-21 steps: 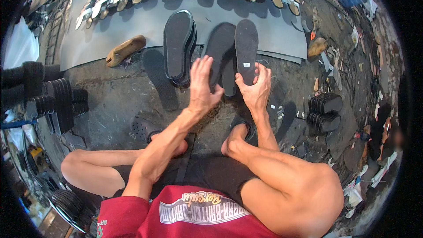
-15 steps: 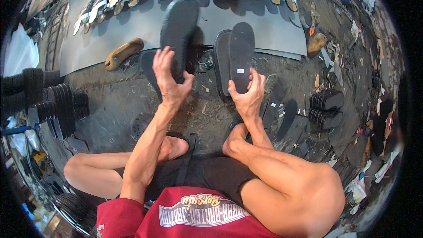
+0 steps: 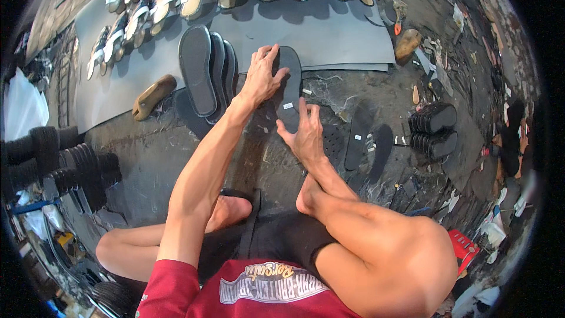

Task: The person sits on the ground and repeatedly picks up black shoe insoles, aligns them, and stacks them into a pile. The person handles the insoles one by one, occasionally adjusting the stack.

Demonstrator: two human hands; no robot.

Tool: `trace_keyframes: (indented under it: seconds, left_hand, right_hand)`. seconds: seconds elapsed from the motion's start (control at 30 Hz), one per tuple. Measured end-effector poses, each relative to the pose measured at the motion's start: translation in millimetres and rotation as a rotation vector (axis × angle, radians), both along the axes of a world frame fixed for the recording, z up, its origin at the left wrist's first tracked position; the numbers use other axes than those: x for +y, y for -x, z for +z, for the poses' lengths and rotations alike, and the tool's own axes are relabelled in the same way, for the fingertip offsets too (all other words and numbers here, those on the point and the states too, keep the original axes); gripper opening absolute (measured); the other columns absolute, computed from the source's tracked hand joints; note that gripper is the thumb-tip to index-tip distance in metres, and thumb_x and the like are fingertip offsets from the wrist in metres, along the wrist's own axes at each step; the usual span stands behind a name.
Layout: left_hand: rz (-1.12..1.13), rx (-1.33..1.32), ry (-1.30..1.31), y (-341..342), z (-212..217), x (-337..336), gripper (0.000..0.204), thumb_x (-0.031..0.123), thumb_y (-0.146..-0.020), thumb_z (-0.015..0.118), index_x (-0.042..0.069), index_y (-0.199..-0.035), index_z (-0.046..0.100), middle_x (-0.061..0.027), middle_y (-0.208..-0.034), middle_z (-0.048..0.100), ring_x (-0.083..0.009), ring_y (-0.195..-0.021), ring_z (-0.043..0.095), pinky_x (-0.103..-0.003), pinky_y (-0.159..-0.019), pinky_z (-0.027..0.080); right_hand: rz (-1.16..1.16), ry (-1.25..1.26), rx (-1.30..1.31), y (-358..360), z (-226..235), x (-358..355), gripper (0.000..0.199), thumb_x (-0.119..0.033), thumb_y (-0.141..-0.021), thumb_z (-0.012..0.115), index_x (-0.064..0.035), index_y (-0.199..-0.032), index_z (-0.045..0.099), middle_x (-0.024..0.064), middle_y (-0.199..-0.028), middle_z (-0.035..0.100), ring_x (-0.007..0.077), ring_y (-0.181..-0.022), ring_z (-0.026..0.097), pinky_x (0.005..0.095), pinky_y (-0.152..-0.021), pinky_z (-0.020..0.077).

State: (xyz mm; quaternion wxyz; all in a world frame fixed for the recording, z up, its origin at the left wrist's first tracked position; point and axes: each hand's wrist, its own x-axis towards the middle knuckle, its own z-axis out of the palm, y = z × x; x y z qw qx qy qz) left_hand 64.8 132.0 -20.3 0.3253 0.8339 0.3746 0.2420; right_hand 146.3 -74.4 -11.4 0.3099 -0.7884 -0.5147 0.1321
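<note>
A flat dark shoe sole (image 3: 291,70) with a small white label lies lengthwise before me. My right hand (image 3: 305,132) has its heel end between thumb and fingers. Beside the upper left edge of this sole is my left hand (image 3: 263,76), fingers stretched and thumb apart, holding nothing; its thumb appears to touch the sole. Left of that hand, several black soles (image 3: 197,70) overlap in a fanned group. The part of the labelled sole by my left fingers is partly covered.
Rows of sandals (image 3: 194,0) on shoe forms stand along the grey sheet (image 3: 329,35) at the back. A brown shoe form (image 3: 154,97) lies left. More soles (image 3: 358,138) lie to the right, with stacked soles (image 3: 435,118) beyond. Tall dark stacks (image 3: 44,141) occupy the far left.
My left hand has let go of the raised black sole, now in the left group, and moved right to the labelled sole. My right hand has shifted left and nearer with that sole.
</note>
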Motion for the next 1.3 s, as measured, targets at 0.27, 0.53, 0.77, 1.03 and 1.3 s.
trace_keyframes:
  seconds: [0.27,0.53,0.77,1.03,1.3]
  left_hand:
    - [-0.033,0.043,0.059,-5,-13,16,0.064,0.026,-0.094,0.087,0.005,-0.151,0.068,-0.0211,-0.15,0.062,-0.0427,-0.139,0.059,-0.05,-0.119,0.049]
    - [-0.044,0.015,0.017,-5,-16,20,0.063,0.027,-0.093,0.087,0.002,-0.147,0.069,-0.0234,-0.145,0.065,-0.0451,-0.134,0.062,-0.05,-0.117,0.049]
    - [-0.04,0.023,0.004,-6,-19,19,0.065,0.026,-0.093,0.088,0.0,-0.15,0.067,-0.0249,-0.149,0.063,-0.0452,-0.139,0.058,-0.05,-0.12,0.047]
    - [-0.051,0.038,-0.096,-5,-16,11,0.064,0.024,-0.095,0.085,0.002,-0.153,0.064,-0.0241,-0.147,0.061,-0.0467,-0.131,0.059,-0.051,-0.116,0.049]
    - [-0.314,0.177,-0.171,-1,-1,-25,0.07,0.017,-0.083,0.085,0.001,-0.147,0.062,-0.0262,-0.143,0.058,-0.046,-0.13,0.058,-0.052,-0.117,0.05]
  right_hand:
    - [0.003,-0.021,0.018,-2,-3,0,0.087,-0.028,-0.086,0.094,0.0152,-0.15,0.054,0.0251,-0.122,0.057,0.0435,-0.105,0.069,0.0497,-0.087,0.0625]
    - [0.01,0.012,0.057,-3,2,-1,0.089,-0.033,-0.087,0.093,0.011,-0.153,0.053,0.0237,-0.124,0.057,0.0423,-0.11,0.067,0.0489,-0.092,0.0607]
    - [0.093,0.069,0.005,-17,12,-48,0.083,-0.027,-0.084,0.096,0.0039,-0.151,0.059,0.0208,-0.126,0.061,0.0416,-0.115,0.065,0.0497,-0.101,0.0565]
    - [0.086,0.017,0.062,-18,10,-50,0.069,-0.018,-0.085,0.094,0.0027,-0.144,0.065,0.0195,-0.121,0.068,0.0406,-0.114,0.067,0.0505,-0.101,0.0563]
    - [0.1,0.092,0.118,-25,15,-49,0.067,-0.021,-0.087,0.093,0.0013,-0.143,0.066,0.0198,-0.121,0.07,0.0402,-0.115,0.067,0.0495,-0.101,0.0563]
